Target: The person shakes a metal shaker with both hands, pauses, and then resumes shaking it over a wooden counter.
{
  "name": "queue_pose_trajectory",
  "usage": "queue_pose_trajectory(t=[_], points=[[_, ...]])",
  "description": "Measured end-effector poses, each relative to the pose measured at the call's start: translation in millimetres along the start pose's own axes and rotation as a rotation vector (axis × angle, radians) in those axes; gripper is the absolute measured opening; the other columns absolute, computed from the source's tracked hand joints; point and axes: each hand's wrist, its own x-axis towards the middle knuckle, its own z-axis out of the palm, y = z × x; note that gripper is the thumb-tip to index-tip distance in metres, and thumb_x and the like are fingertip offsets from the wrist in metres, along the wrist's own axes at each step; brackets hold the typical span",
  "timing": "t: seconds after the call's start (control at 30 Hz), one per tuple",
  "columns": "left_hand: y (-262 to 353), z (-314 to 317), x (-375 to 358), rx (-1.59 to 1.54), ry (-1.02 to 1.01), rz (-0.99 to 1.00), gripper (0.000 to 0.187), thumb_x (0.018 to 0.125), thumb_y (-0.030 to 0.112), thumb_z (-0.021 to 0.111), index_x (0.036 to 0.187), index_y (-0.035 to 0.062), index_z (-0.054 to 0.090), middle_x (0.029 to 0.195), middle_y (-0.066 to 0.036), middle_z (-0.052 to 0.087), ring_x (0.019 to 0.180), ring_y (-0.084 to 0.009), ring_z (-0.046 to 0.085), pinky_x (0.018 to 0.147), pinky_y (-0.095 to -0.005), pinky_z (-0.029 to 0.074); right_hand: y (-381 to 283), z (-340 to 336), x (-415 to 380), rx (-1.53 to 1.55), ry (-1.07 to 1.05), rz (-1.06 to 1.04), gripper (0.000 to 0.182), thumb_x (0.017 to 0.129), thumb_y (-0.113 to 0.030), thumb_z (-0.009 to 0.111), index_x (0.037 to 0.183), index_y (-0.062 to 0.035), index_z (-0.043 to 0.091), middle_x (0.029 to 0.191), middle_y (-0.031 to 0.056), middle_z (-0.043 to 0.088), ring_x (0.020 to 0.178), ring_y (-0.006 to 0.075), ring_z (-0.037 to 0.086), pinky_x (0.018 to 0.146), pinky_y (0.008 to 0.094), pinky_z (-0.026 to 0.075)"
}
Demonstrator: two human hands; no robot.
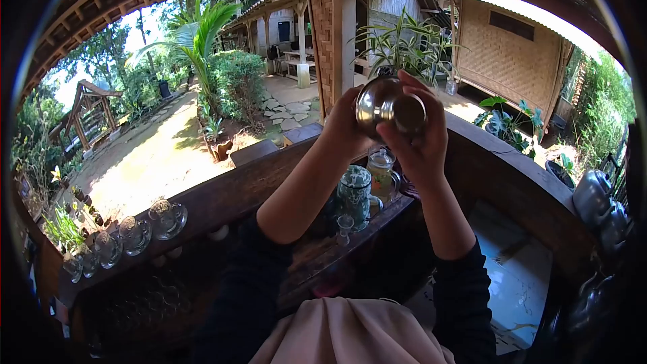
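A shiny metal vessel [377, 104], brass or silver in tone, is held up in front of me between both hands. My left hand [345, 118] wraps round its wider side. My right hand [424, 135] grips the narrower round end, with the fingers curled over it. Below the hands, on the dark wooden counter, stand a green patterned mug with a lid [354, 195] and a glass jar with a lid [381, 168]. A small clear glass [344, 228] is in front of the mug. What the vessel contains is not visible.
Several glass cups on saucers [135, 234] line the wooden ledge [216, 205] at left. Metal kettles [593, 195] stand at far right. A marble-look surface [512, 263] lies below right. Potted plants and a woven-wall building [505, 57] are beyond the ledge.
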Motion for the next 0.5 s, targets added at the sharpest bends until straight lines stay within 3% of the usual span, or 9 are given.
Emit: queue_pose_trajectory(t=[0.07,0.1,0.13,0.2,0.27,0.33,0.4,0.47,0.5], points=[[41.2,-2.3,-4.7,-1.078,-0.125,-0.513,0.037,0.095,0.030,0.053,0.120,0.0027,0.057,0.113,-0.012,0.064,0.099,-0.0215,0.064,0.088,-0.0381,0.053,-42.0,-9.1,-6.6,-0.087,-0.094,-0.358,0.056,0.071,-0.015,0.081,0.121,-0.0188,0.055,0.125,0.0124,0.059,0.122,0.0392,0.053,0.106,0.0523,0.038],[46.3,7.2,-9.0,-0.840,0.099,-0.444,0.041,0.095,0.029,0.056,0.127,0.0049,0.049,0.117,-0.012,0.060,0.107,-0.0200,0.061,0.092,-0.0370,0.050,-58.2,-12.5,-13.3,-0.141,-0.137,-0.564,0.056,0.071,-0.011,0.080,0.120,-0.0222,0.056,0.124,0.0071,0.061,0.122,0.0376,0.054,0.106,0.0534,0.037],[55.1,15.8,-18.7,-0.699,-0.138,-0.038,0.050,0.094,0.035,0.057,0.132,0.0086,0.041,0.124,-0.011,0.055,0.113,-0.0203,0.058,0.096,-0.0366,0.048,-75.6,-5.2,-21.8,-0.130,-0.072,-0.710,0.058,0.070,-0.009,0.079,0.119,-0.0293,0.056,0.124,-0.0068,0.060,0.119,0.0319,0.057,0.105,0.0550,0.037],[68.3,27.1,-11.9,-0.576,-0.471,0.391,0.060,0.091,0.035,0.063,0.137,0.0097,0.033,0.132,-0.011,0.049,0.116,-0.0207,0.056,0.094,-0.0377,0.049,-59.8,5.9,-21.5,-0.110,0.052,-1.049,0.056,0.070,-0.016,0.080,0.119,-0.0327,0.056,0.122,-0.0135,0.058,0.117,0.0271,0.058,0.103,0.0563,0.038],[62.1,18.8,-10.3,-0.638,-0.384,0.260,0.060,0.089,0.031,0.066,0.135,0.0080,0.036,0.130,-0.012,0.051,0.114,-0.0212,0.057,0.092,-0.0395,0.051,-47.4,4.5,-25.2,-0.088,0.138,-1.169,0.053,0.072,-0.018,0.078,0.118,-0.0331,0.057,0.121,-0.0142,0.057,0.117,0.0230,0.057,0.102,0.0555,0.039],[35.9,-2.1,3.0,-0.697,-0.291,0.129,0.060,0.086,0.027,0.070,0.134,0.0064,0.039,0.128,-0.012,0.054,0.112,-0.0217,0.059,0.090,-0.0413,0.052,-22.4,-8.4,-6.9,-0.117,-0.107,-0.808,0.053,0.073,-0.016,0.077,0.121,-0.0255,0.057,0.126,-0.0001,0.056,0.122,0.0271,0.053,0.100,0.0521,0.042],[-18.3,-39.8,25.5,-1.161,-0.201,-0.478,0.049,0.087,0.024,0.067,0.127,0.0034,0.049,0.119,-0.015,0.061,0.105,-0.0246,0.063,0.087,-0.0428,0.054,17.7,1.1,-1.0,-0.156,-0.081,-0.378,0.057,0.071,-0.023,0.080,0.123,-0.0159,0.057,0.127,0.0112,0.055,0.122,0.0354,0.052,0.099,0.0527,0.043],[-36.0,-36.3,16.2,0.279,-0.082,-0.075,0.049,0.095,0.038,0.054,0.130,0.0032,0.050,0.114,-0.013,0.065,0.101,-0.0240,0.066,0.090,-0.0365,0.055,28.8,6.0,-1.6,-0.058,-0.018,-0.073,0.058,0.071,-0.022,0.080,0.123,-0.0116,0.057,0.126,0.0139,0.055,0.122,0.0382,0.052,0.100,0.0529,0.042],[-34.1,-30.8,12.6,-0.202,0.042,-0.162,0.050,0.098,0.041,0.044,0.131,0.0037,0.049,0.119,-0.015,0.063,0.103,-0.0260,0.065,0.091,-0.0384,0.054,30.2,7.1,0.1,0.044,0.044,0.223,0.059,0.070,-0.022,0.080,0.122,-0.0074,0.056,0.125,0.0165,0.055,0.123,0.0409,0.051,0.101,0.0530,0.042]])
